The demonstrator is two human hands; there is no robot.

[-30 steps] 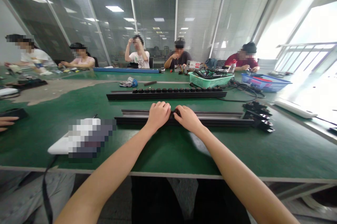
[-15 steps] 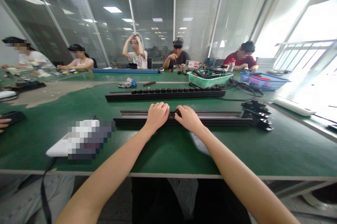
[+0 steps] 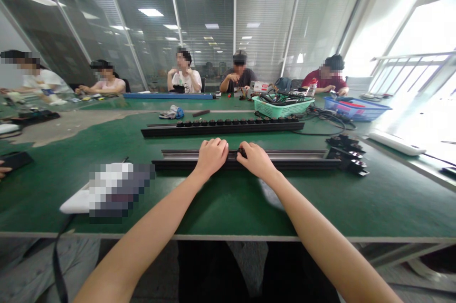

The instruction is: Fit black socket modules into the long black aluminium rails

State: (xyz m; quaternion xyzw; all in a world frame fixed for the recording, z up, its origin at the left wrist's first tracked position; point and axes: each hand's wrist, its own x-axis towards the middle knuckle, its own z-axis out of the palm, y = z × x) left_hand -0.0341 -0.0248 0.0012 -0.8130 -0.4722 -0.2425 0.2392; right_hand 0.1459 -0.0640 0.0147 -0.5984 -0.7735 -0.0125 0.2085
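Observation:
A long black metal channel rail (image 3: 299, 164) with a grey inner face lies across the green table in front of me. My left hand (image 3: 213, 155) is closed over the rail near its middle, fingers curled over the far edge. Just to its right, my right hand (image 3: 254, 156) pinches a small black part (image 3: 242, 153) at the channel. My fingers cover most of that part, so its exact kind and seating are hidden. Several black parts with shiny metal faces (image 3: 356, 166) lie at the rail's right end.
Beyond lies a second black rail (image 3: 213, 130) topped with a row of black parts. Farther back are a cloth (image 3: 172, 112), a green basket (image 3: 278, 109) of cables and a blue basket (image 3: 374, 112). A white device (image 3: 76, 204) lies left. Several people sit around the table.
Both my hands stay almost where they were on the rail and the small part. Across the table, one person has lowered their hands from their head. The view has shifted slightly.

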